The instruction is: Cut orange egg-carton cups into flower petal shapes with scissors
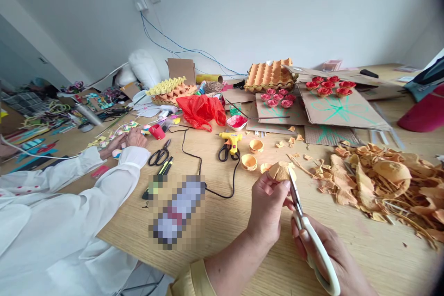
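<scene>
Across the wooden tabletop [222, 240], the left hand [265, 210] pinches an orange egg-carton cup [277, 172] while the right hand [324, 245] grips white-handled scissors [317, 249], whose blades could nick the near fingertips.

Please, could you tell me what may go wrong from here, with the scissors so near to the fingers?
The scissors' blades are close to the thumb of the left hand, so a slip by the right hand could nick it. Squeezing might crush the thin orange carton piece. The looped black cord could catch the left forearm and perhaps tug the yellow glue gun.
</scene>
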